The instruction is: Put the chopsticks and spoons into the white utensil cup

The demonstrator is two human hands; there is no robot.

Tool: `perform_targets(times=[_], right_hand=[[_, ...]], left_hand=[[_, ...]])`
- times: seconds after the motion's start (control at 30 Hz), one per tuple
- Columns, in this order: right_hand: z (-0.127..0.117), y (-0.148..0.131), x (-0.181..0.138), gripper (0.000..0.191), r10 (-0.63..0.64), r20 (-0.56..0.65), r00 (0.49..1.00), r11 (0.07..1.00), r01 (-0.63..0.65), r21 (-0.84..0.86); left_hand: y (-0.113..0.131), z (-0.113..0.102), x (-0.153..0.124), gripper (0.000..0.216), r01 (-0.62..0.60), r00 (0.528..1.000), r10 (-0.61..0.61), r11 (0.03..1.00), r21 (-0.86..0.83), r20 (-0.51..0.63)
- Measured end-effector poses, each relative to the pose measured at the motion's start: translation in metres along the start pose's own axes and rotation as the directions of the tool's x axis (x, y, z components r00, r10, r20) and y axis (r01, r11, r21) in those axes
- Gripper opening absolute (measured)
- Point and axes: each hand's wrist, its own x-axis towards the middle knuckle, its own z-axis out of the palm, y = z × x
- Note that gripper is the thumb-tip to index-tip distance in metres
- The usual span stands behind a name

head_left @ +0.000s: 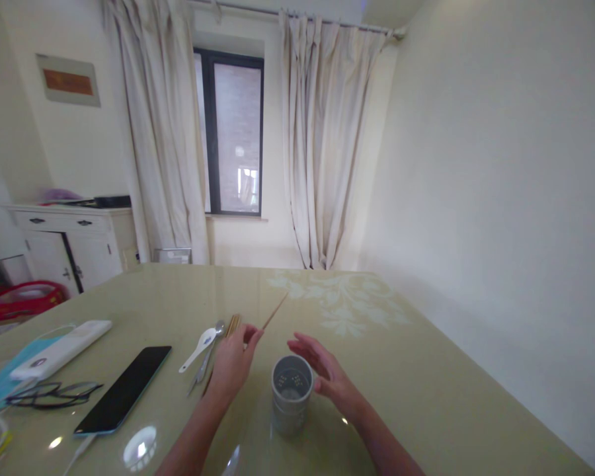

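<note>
A thin wooden chopstick (276, 311) is pinched between the thumb and fingers of my left hand (235, 360), its far end pointing up and to the right. More chopsticks (233, 324) lie on the table, partly hidden behind that hand. Just left of them are a white spoon (199, 348), a metal spoon (220, 327) and another metal utensil (198, 378). A grey cylindrical utensil holder (291, 413) stands upright between my hands, with small holes in its bottom and nothing visible inside. My right hand (327, 373) is beside its rim, fingers apart and curved, holding nothing.
On the left of the glossy table (377, 396) lie a black phone (123, 390) with a cable, eyeglasses (54, 395), a white power bank (62, 349) and a blue mask (10, 370). A wall (500, 198) borders the right side.
</note>
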Motion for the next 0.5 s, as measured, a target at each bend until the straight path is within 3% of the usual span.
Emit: perform_targets(times=[0.1, 0.2, 0.33, 0.4, 0.5], right_hand=[[-0.003, -0.010, 0.004, 0.077, -0.095, -0.145, 0.985, 0.983, 0.070, -0.168], [0.003, -0.023, 0.011, 0.053, -0.183, -0.229, 0.956, 0.929, 0.092, -0.357], [0.023, -0.044, 0.033, 0.043, -0.206, -0.255, 0.945, 0.921, 0.099, -0.376], [0.030, -0.056, 0.049, 0.036, -0.195, -0.261, 0.946, 0.943, 0.107, -0.315], [0.029, -0.079, 0.070, 0.034, -0.243, -0.266, 0.933, 0.949, 0.171, -0.266]], left_hand=[[0.012, -0.001, -0.006, 0.032, -0.101, 0.995, 0.098, 0.967, -0.234, -0.024], [0.023, -0.003, -0.015, 0.032, -0.271, 0.960, 0.240, 0.928, -0.257, -0.144], [0.032, -0.005, -0.027, 0.028, -0.479, 0.877, 0.438, 0.828, -0.290, -0.197], [0.035, -0.006, -0.030, 0.028, -0.485, 0.874, 0.440, 0.815, -0.317, -0.207], [0.037, -0.005, -0.027, 0.040, -0.338, 0.937, 0.266, 0.854, -0.394, -0.227]])
